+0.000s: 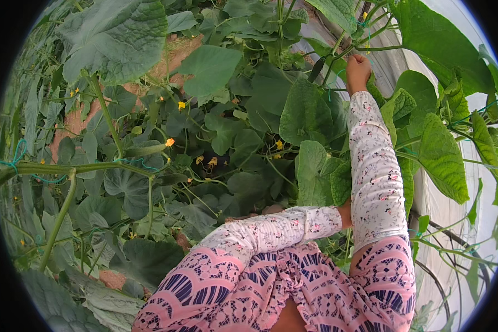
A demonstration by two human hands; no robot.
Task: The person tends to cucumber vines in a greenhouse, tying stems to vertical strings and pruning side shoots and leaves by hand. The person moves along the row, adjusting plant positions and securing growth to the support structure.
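My right hand (359, 74) reaches up to the far right, its fingers curled together on a thin strand of twine (369, 38) beside a cucumber vine stem (343, 52). Just left of that hand hangs a small dark green cucumber (316, 69). Teal twine is tied around the stem above the fingers. My left arm bends across my front, and only a sliver of skin at the left wrist (346, 213) shows. The right sleeve hides the rest of my left hand. Broad cucumber leaves (307, 112) lie close to both forearms.
At left a thick vine stem (95, 167) runs crosswise, tied with teal twine (18, 155). A young cucumber (145, 150) with a yellow flower grows from it. Plastic sheeting (429, 232) and dark pipes line the right side. Bare soil (76, 124) shows through leaves.
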